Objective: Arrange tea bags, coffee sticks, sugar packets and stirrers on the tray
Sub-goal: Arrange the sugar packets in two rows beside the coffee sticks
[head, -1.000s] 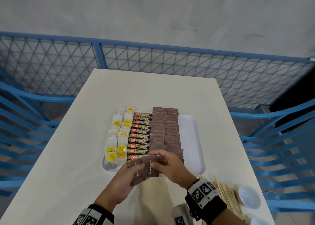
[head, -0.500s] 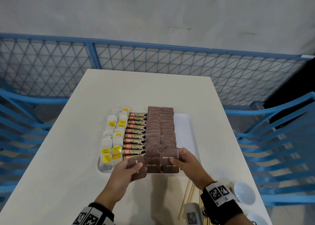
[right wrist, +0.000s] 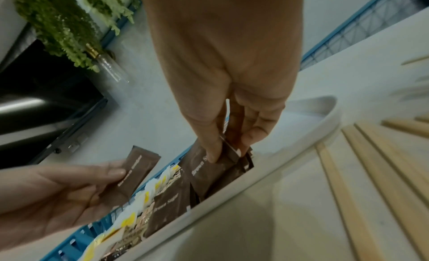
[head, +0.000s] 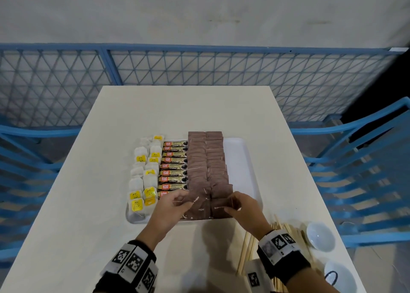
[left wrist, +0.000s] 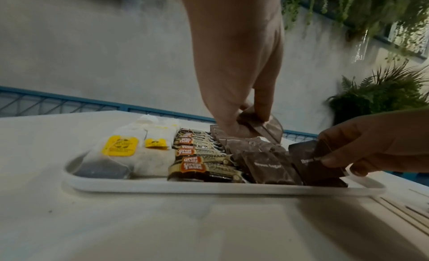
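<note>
At the near edge of the white tray (head: 248, 159), one brown sugar packet (right wrist: 209, 166), matte and printed "Brown Sugar" in white, is pinched between thumb and fingers of the right hand (head: 243, 210). A small stack of the same packets (right wrist: 137, 166) is gripped by the left hand (head: 170, 210) above the near rim. Farther in, two overlapping rows of sugar packets (head: 207, 159) are laid toward the far edge, with coffee sticks (head: 174, 166) and tea bags (head: 144, 173) at the left edge. Wooden stirrers (head: 246, 248) lie at the table's near right corner.
</note>
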`<state>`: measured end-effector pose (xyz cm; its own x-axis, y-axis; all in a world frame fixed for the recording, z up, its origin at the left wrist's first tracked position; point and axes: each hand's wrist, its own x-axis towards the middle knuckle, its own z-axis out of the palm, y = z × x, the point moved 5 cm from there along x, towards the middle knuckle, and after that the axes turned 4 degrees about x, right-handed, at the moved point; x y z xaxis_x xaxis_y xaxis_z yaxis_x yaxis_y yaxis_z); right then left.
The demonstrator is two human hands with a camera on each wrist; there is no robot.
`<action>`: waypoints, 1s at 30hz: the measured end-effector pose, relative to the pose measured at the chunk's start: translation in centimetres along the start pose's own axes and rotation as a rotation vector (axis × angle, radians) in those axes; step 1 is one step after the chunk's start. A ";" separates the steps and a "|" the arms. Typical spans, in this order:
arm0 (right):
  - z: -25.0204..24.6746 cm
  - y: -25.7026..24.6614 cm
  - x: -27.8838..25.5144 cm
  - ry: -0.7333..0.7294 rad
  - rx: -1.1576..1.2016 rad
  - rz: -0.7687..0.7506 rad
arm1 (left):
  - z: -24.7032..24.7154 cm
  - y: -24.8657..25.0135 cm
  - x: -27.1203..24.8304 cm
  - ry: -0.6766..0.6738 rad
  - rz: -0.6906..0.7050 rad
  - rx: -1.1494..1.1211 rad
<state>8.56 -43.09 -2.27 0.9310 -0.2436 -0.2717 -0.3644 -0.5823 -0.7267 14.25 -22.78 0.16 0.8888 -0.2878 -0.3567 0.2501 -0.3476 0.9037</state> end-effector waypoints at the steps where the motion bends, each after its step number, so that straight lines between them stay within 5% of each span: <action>1: 0.0 0.0 0.0 0.007 -0.017 -0.012 | 0.0 0.0 0.1 0.012 0.001 -0.001; 5: 0.4 -0.4 0.1 0.008 -0.064 -0.088 | 0.1 0.0 0.5 0.020 0.044 0.081; 15: 0.6 -0.8 -0.2 0.024 -0.208 -0.243 | 2.9 -0.3 2.1 -0.131 0.406 0.819; 23: 0.7 -0.6 -0.2 -0.007 -0.275 -0.271 | 3.5 -1.4 1.6 -0.148 0.427 0.953; 30: 0.4 -1.5 0.1 -0.008 -0.320 -0.322 | 3.5 -1.0 2.2 -0.150 0.438 0.853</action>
<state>9.18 -41.93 -1.49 0.9976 -0.0049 -0.0695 -0.0420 -0.8382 -0.5437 14.58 -26.15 -2.34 0.7638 -0.6362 -0.1091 -0.5067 -0.6957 0.5092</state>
